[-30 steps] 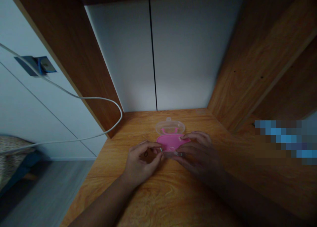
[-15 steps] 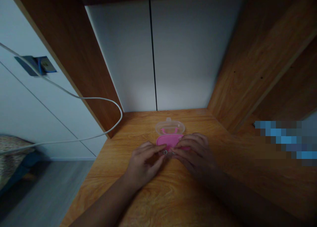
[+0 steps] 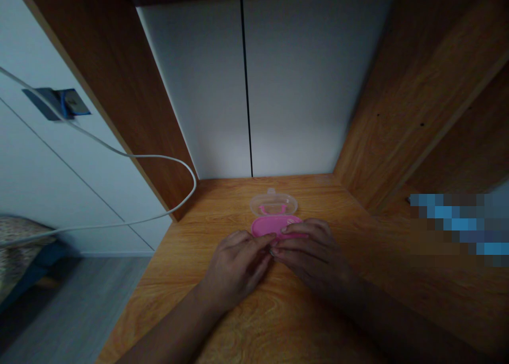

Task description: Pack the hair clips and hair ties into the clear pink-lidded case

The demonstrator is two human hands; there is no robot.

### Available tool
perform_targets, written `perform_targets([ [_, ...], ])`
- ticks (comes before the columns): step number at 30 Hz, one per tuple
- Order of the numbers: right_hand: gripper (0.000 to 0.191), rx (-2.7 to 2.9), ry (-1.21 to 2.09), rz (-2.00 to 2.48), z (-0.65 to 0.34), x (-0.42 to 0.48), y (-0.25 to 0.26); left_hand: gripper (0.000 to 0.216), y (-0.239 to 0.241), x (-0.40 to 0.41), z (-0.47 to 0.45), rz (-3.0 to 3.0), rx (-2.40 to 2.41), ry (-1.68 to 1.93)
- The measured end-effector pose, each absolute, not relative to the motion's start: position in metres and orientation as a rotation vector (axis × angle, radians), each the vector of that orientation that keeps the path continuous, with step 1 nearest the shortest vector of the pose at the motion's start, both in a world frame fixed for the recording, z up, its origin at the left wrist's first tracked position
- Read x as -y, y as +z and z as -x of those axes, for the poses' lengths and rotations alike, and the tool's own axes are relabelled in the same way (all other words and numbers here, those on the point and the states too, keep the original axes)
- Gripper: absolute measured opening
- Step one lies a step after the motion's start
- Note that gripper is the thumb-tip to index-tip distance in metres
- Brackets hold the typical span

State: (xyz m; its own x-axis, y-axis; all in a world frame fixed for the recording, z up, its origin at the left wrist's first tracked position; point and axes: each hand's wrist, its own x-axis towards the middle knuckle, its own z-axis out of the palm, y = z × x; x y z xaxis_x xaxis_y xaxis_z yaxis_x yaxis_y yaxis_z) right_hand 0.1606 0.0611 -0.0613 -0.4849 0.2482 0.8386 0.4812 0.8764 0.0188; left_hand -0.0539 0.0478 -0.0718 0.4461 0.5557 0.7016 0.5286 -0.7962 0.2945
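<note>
A small pink oval case (image 3: 264,226) lies on the wooden surface, its clear lid (image 3: 273,201) folded back on the far side. Just in front of it, my left hand (image 3: 238,263) and my right hand (image 3: 314,252) meet, both closed, thumbs and fingertips pressed together. A tiny shiny piece (image 3: 272,252), mostly covered, shows between the fingertips. By the right fingers runs a thin pink strip (image 3: 296,236); whether it is the case's rim or a separate piece I cannot tell.
A pale cable (image 3: 159,157) loops in from the left over the edge of the wooden surface (image 3: 246,332). Wooden side panels (image 3: 358,147) and a white back panel (image 3: 294,88) enclose the far end. A patterned cloth (image 3: 24,247) is at the lower left.
My hands have come together at the fingertips. Two small ring-like pieces showed at them before; now only one shiny bit shows. More of the case is uncovered.
</note>
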Motion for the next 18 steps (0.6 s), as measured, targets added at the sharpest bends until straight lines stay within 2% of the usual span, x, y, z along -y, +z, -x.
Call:
perform_targets([
  [10, 0.013, 2.106, -0.274, 0.587, -0.1636, -0.0642, -0.0674, 0.045, -0.0694, -0.0493, 0.0529, -2.488, -0.851, 1.47],
  [18, 0.015, 2.109, -0.282, 0.601, -0.1665, -0.064, -0.0705, 0.038, -0.0704, -0.0508, 0.0526, -2.436, -0.856, 1.464],
])
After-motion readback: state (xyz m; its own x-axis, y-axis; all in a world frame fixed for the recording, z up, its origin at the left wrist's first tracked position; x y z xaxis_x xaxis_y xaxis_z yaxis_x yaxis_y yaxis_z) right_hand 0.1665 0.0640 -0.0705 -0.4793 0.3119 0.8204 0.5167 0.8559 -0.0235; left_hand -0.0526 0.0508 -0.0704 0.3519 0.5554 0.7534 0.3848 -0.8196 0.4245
